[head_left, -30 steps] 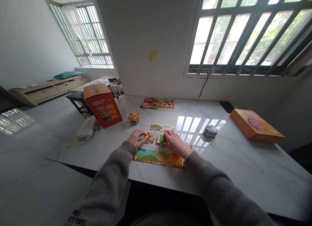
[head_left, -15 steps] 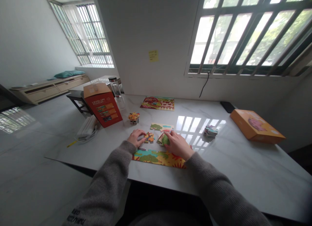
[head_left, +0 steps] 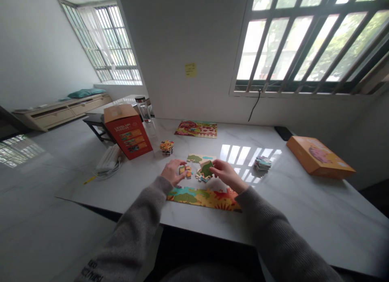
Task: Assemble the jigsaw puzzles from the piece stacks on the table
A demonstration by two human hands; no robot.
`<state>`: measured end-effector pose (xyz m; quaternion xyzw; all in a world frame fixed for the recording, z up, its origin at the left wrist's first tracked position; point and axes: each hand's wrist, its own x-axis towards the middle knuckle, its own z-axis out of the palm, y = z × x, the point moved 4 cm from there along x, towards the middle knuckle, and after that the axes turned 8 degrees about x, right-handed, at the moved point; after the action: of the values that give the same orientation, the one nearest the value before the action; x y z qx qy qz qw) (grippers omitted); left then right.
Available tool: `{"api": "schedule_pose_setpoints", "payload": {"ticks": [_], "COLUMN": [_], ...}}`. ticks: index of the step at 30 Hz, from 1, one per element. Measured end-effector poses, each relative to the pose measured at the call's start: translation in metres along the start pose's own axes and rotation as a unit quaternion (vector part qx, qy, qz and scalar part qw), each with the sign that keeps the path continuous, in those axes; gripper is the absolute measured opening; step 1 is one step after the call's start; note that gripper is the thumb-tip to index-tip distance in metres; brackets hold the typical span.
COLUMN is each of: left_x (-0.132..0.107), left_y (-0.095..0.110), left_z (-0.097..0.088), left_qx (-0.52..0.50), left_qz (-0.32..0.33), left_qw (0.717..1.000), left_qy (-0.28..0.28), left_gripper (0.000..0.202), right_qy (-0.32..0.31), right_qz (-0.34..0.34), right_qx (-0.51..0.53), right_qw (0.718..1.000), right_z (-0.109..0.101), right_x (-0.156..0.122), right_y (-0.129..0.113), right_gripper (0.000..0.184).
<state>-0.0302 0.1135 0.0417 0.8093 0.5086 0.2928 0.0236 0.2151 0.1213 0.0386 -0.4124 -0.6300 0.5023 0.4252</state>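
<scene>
My right hand (head_left: 224,173) pinches a green puzzle piece (head_left: 207,168) and holds it tilted just above the white table (head_left: 304,201). My left hand (head_left: 172,171) curls around small orange puzzle pieces (head_left: 185,171) beside it. A few loose pieces (head_left: 201,176) lie under the green one. Nearer me lies a joined strip of puzzle (head_left: 204,197) with green, orange and teal colours. Beyond my hands sits a short joined strip (head_left: 199,157).
A red puzzle box (head_left: 129,133) and a clear bottle (head_left: 145,112) stand at left, with a stack of pieces (head_left: 167,147) nearby. A finished puzzle (head_left: 197,129) lies near the wall. Another stack (head_left: 262,163) and an orange box (head_left: 319,155) sit at right.
My right hand has lifted the green piece off the table and turned it up. My left hand has raised slightly with the orange pieces.
</scene>
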Motion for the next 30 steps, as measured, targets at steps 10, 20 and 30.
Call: {"api": "schedule_pose_setpoints", "payload": {"ticks": [10, 20, 30], "left_x": [0.03, 0.017, 0.035], "left_y": [0.069, 0.053, 0.043], "left_z": [-0.01, 0.0, 0.006], "left_qx": [0.12, 0.066, 0.072], "left_qz": [0.165, 0.125, 0.076], "left_qw": [0.978, 0.99, 0.994], "left_qy": [-0.035, -0.024, -0.03], "left_gripper": [0.032, 0.059, 0.048], "right_qy": [-0.021, 0.007, 0.094], "right_qz": [-0.007, 0.019, -0.14], "right_qx": [0.145, 0.222, -0.146], "right_qw": [0.989, 0.975, 0.975], "right_z": [0.014, 0.021, -0.032], "right_x": [-0.004, -0.005, -0.021], "right_y": [-0.012, -0.005, -0.016], "right_gripper": [0.042, 0.042, 0.022]}}
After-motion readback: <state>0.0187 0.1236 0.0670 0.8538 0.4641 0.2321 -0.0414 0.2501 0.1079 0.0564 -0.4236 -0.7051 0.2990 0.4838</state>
